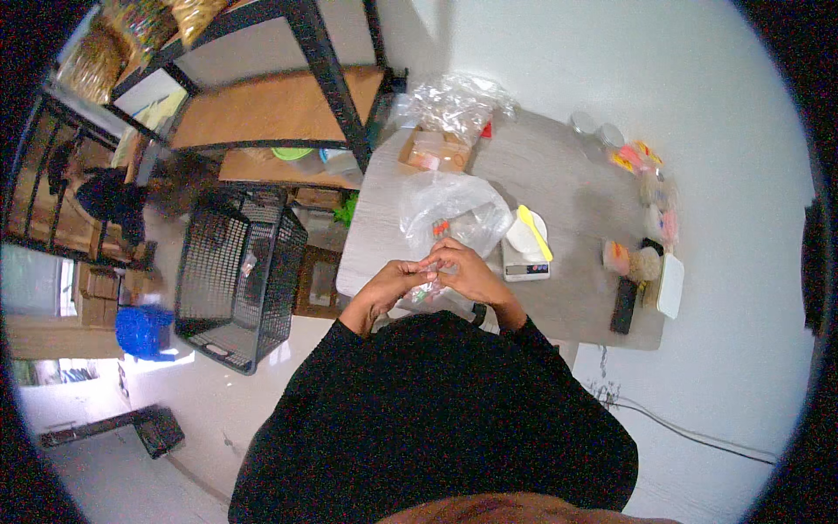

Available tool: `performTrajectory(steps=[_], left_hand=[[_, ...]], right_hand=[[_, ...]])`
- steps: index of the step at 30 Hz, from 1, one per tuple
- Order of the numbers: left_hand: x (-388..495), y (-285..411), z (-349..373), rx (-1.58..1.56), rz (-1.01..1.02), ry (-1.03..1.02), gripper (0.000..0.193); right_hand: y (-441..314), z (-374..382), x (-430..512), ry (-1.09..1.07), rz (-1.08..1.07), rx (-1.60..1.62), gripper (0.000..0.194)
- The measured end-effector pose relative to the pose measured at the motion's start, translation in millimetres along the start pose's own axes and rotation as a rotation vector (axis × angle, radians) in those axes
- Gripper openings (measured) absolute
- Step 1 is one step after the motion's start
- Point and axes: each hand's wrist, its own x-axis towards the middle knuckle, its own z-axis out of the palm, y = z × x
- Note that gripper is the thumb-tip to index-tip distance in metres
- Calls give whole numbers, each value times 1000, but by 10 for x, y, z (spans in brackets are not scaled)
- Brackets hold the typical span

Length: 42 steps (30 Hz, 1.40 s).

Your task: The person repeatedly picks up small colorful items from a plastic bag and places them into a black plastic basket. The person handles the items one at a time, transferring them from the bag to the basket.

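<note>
Both hands meet in front of my chest at the near edge of the table. My left hand [397, 280] and my right hand [466, 270] pinch the top of a small clear plastic packet [427, 292] with some green and pink showing; its contents are blurred. Just beyond the fingers lies a large, open clear plastic bag [425, 196] with orange-red marked packets [440, 228] in it. Right of my right hand is a digital kitchen scale [527, 271]. A white dish [520, 237] sits on the scale, with a yellow plastic spoon [535, 232] across it.
A cardboard box [435, 152] stands at the table's back, with crumpled clear plastic bags [458, 101] above it. Lidded jars [610, 135], small packets [655, 190] and a black oblong object [624, 304] line the wall side. A black plastic crate [219, 268] and shelving [281, 108] stand left.
</note>
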Motion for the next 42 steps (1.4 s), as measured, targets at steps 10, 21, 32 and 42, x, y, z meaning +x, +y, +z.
performTrajectory(steps=[10, 21, 32, 42], left_hand=[[-252, -275, -723, -128, 235, -2, 34], [-545, -817, -1764, -45, 320, 124, 37], [-642, -996, -2233, -120, 210, 212, 14], [-410, -952, -2050, 81, 379, 182, 12]], right_hand=[[-164, 562, 600, -43, 133, -18, 15], [51, 1652, 1354, -73, 238, 36, 14], [51, 1960, 1357, 13, 310, 418, 34], [193, 2125, 1187, 155, 299, 337, 20]])
